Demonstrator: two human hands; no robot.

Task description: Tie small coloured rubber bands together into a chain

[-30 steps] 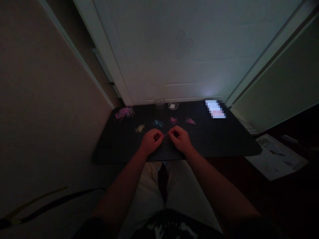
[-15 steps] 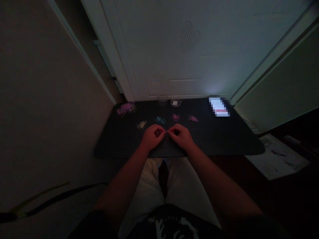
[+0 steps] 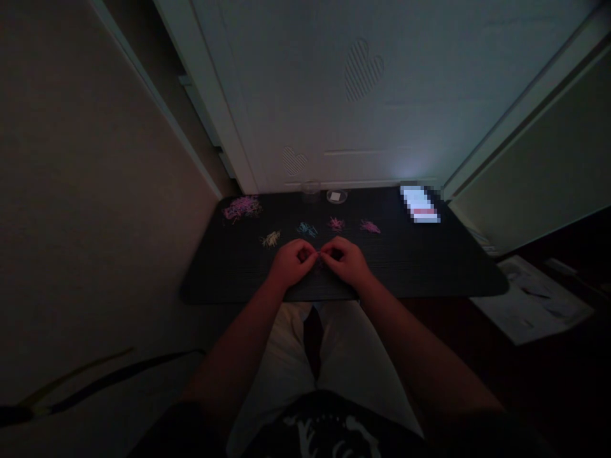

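Observation:
Near the front edge of the dark table (image 3: 410, 267), my left hand (image 3: 292, 264) and my right hand (image 3: 347, 262) meet fingertip to fingertip. Both are closed in a pinch; whatever is between the fingertips is too small and dim to make out. Dim purplish bits (image 3: 321, 264) lie just below the fingertips. Beyond the hands are small heaps of thin strands: a yellowish heap (image 3: 272, 239), a blue heap (image 3: 307, 229), a pink heap (image 3: 336, 224) and a magenta heap (image 3: 370, 226). A larger mixed pink-purple heap (image 3: 242, 208) sits at the far left.
At the table's back edge stand a clear round container (image 3: 311, 189) and a clear lid (image 3: 337, 196) with a white square on it. A lit phone (image 3: 420, 203) leans at the back right. A white door (image 3: 305, 83) rises behind; a pale sheet (image 3: 529, 299) lies at right.
The two hands stay pinched together in the same place, with only a slight shift at the fingertips. The heaps have not moved.

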